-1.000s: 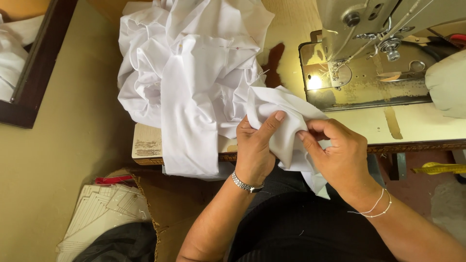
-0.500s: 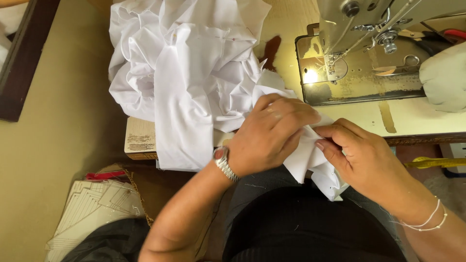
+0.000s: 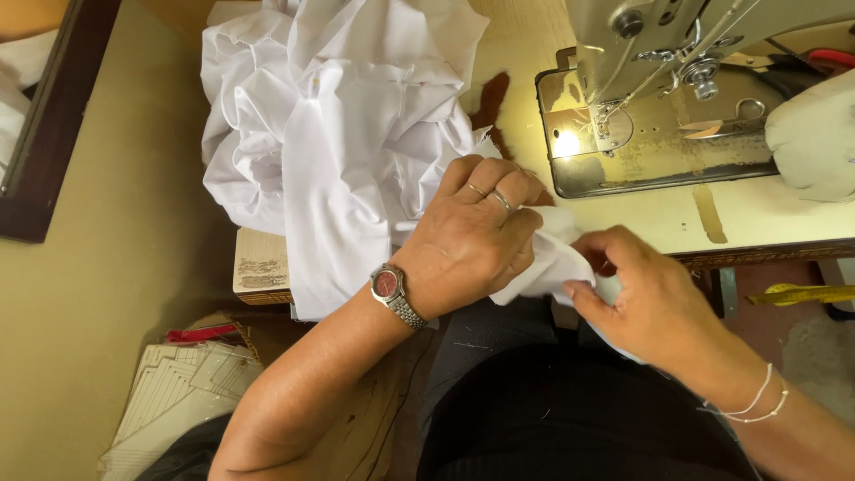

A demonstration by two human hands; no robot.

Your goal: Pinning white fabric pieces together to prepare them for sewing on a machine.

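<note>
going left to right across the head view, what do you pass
dark wooden frame → stack of pale card pieces → heap of white fabric → left hand → right hand → sewing machine → yellow tape measure

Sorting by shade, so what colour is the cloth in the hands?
White, plain; the cloth shows best in the head view.

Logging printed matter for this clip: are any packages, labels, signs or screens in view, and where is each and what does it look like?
Watch dial: on the left hand's wrist, small, round, reddish face, silver metal band.
Stack of pale card pieces: on the floor lower left, flat, grey-white, cut edges, a red strip beside it.
No packages, signs or screens show; no label can be made out on the white cloth.
</note>
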